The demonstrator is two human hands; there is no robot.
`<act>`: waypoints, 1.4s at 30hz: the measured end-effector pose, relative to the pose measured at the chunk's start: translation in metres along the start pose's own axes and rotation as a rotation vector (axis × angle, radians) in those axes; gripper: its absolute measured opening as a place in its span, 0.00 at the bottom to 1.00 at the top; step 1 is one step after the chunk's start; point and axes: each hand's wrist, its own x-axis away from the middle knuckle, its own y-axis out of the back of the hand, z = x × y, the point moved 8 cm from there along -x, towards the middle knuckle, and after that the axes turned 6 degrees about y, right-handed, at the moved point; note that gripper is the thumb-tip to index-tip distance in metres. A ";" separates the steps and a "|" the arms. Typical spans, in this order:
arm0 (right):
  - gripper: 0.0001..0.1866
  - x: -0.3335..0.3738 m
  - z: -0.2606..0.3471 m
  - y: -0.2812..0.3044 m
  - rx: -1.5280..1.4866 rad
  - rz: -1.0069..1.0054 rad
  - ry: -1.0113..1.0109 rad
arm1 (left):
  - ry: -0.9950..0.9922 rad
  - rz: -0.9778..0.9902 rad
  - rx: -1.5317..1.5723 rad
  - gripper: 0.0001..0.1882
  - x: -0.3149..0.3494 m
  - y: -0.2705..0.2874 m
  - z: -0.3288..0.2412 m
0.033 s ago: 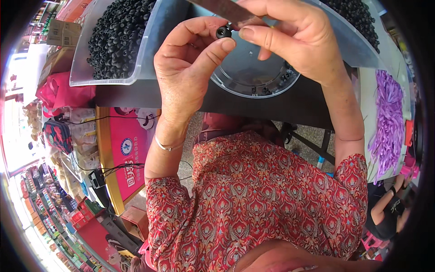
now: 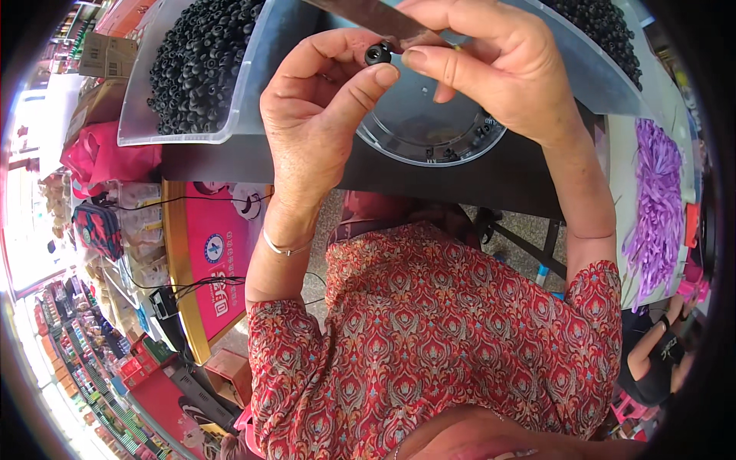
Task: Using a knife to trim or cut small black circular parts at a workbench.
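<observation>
Between thumb and forefinger, my left hand (image 2: 318,100) pinches a small black ring-shaped piece (image 2: 376,54) with a hole facing up. My right hand (image 2: 498,65) grips a flat metal blade (image 2: 376,17), like a knife's, which slants up to the left and passes just above the piece. Whether the blade touches the piece, I cannot tell. The handle is hidden in my fingers. Under both hands lies a round clear plastic tray (image 2: 414,159) with a few black bits near its rim.
A clear bin (image 2: 184,139) at the left is heaped with black ring pieces (image 2: 201,69). More black pieces (image 2: 598,34) fill a bin at the far right. Purple strips (image 2: 657,207) lie on a white surface beside the dark table (image 2: 491,180). Another person's arm (image 2: 648,349) shows at right.
The blade has slid slightly to the left with my right hand. My left hand and the black piece stay in place.
</observation>
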 end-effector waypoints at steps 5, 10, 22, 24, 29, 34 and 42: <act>0.10 -0.001 0.003 -0.003 0.054 -0.014 0.134 | -0.064 -0.059 0.016 0.14 0.001 0.004 0.002; 0.10 -0.002 -0.008 -0.002 0.035 -0.010 0.046 | -0.121 -0.127 0.040 0.15 0.001 0.004 -0.004; 0.09 -0.006 0.001 0.000 -0.307 0.095 1.206 | -0.221 -0.175 0.143 0.14 0.003 0.001 -0.007; 0.09 -0.004 0.015 0.000 -0.202 -0.001 0.701 | -0.217 -0.183 0.159 0.14 0.008 0.007 -0.008; 0.09 -0.009 0.011 0.002 -0.416 0.141 1.248 | -0.213 -0.104 -0.072 0.15 0.012 0.007 -0.006; 0.12 -0.005 0.030 -0.010 -0.183 0.061 0.672 | -0.155 -0.170 -0.008 0.16 0.018 0.021 0.003; 0.14 -0.001 -0.001 -0.008 -0.129 0.035 0.158 | -0.095 -0.082 0.249 0.17 0.018 0.010 0.017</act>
